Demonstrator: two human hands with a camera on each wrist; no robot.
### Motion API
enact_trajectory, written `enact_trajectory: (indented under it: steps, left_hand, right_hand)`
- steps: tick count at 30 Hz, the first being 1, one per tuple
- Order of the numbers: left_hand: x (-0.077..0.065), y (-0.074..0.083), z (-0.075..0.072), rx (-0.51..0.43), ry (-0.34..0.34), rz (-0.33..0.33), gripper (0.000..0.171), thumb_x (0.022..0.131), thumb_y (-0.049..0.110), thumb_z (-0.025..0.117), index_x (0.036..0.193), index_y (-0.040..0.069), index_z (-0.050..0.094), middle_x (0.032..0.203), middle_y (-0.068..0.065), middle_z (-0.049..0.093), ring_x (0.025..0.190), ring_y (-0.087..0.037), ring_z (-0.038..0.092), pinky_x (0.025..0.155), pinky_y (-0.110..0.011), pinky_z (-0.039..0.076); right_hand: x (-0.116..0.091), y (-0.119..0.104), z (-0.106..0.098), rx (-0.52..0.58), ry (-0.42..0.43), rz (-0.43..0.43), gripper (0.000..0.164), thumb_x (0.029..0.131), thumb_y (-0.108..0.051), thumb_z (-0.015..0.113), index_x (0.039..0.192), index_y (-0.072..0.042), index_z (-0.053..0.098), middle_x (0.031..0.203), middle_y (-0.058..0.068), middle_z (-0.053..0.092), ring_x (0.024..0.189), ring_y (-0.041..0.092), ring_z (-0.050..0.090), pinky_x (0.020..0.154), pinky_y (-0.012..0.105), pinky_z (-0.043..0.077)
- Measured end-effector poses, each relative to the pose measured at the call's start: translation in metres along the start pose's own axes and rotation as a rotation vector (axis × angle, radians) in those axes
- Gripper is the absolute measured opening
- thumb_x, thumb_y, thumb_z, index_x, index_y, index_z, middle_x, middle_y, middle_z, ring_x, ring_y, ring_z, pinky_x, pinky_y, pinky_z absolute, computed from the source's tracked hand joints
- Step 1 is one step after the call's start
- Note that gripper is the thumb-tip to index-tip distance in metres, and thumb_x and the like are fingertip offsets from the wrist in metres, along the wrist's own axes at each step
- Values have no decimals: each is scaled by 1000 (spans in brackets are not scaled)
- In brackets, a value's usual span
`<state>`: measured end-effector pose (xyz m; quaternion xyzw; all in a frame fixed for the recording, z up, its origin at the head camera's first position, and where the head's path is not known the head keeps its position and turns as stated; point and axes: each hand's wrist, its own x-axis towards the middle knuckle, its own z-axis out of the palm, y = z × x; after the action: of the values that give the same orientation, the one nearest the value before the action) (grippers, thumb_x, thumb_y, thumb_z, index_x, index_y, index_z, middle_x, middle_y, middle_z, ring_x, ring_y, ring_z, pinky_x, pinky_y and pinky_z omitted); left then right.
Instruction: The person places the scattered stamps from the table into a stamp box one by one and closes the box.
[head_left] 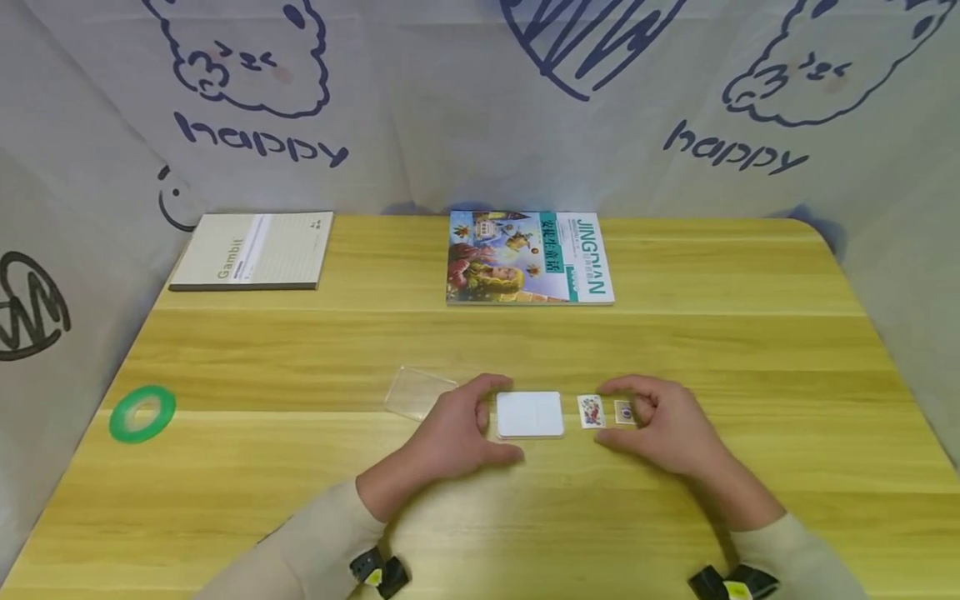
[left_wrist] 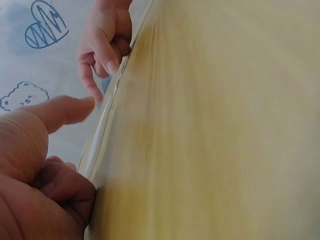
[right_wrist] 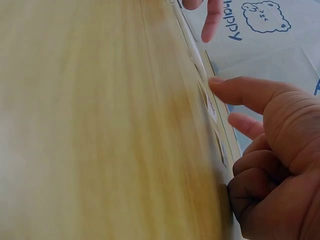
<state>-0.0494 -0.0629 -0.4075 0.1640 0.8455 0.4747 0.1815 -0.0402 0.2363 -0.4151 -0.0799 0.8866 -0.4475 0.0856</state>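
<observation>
A white rectangular block, perhaps a clear case with white inside (head_left: 529,415), lies flat at the middle of the table. My left hand (head_left: 457,429) is around its left end, thumb and index finger spread, their tips apart from its long edges. To its right lie a small stamp-like picture card (head_left: 591,412) and a smaller one (head_left: 623,412). My right hand (head_left: 671,421) rests by these two, thumb and index spread on either side, pinching nothing. In both wrist views the other fingers of the left hand (left_wrist: 40,170) and right hand (right_wrist: 285,150) are curled in.
A clear plastic cover (head_left: 408,393) lies behind and left of the left hand. Green tape (head_left: 120,427) is at the far left. A notebook (head_left: 292,250) and a picture book (head_left: 495,258) lie along the back edge, before a cloth (head_left: 420,108) with drawings.
</observation>
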Motion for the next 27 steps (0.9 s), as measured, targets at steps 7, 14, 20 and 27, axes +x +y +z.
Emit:
enact_trajectory:
  steps: [7, 14, 20, 27]
  left_hand:
    - [-1, 0, 5, -6, 22, -18, 78, 68, 11, 92, 136, 3, 54, 66, 1, 48, 54, -9, 40, 51, -26, 38]
    - [0, 0, 9, 22, 41, 5, 73, 68, 7, 91, 132, -1, 56, 67, 1, 47, 56, -9, 41, 51, -25, 37]
    - [0, -3, 9, 34, 41, 13, 74, 69, 8, 91, 133, 0, 55, 66, 2, 46, 56, -9, 40, 51, -25, 36]
    - [1, -8, 7, 25, 33, 22, 75, 70, 9, 91, 135, 2, 54, 63, 4, 45, 53, -7, 38, 50, -24, 35]
  right_hand:
    - [2, 0, 2, -67, -29, -40, 48, 70, -20, 93, 113, -11, 72, 56, -9, 26, 50, 6, 25, 53, 27, 32]
    - [3, -3, 2, -107, -55, -26, 46, 72, -21, 92, 112, -11, 71, 58, -9, 27, 52, 8, 29, 60, 29, 37]
    - [3, -3, 1, -103, -63, -20, 46, 72, -22, 92, 111, -11, 71, 58, -9, 28, 52, 8, 29, 61, 29, 37]
    - [4, 1, 2, -89, -65, -43, 41, 73, -21, 91, 108, -12, 71, 57, -9, 28, 51, 7, 28, 61, 29, 39]
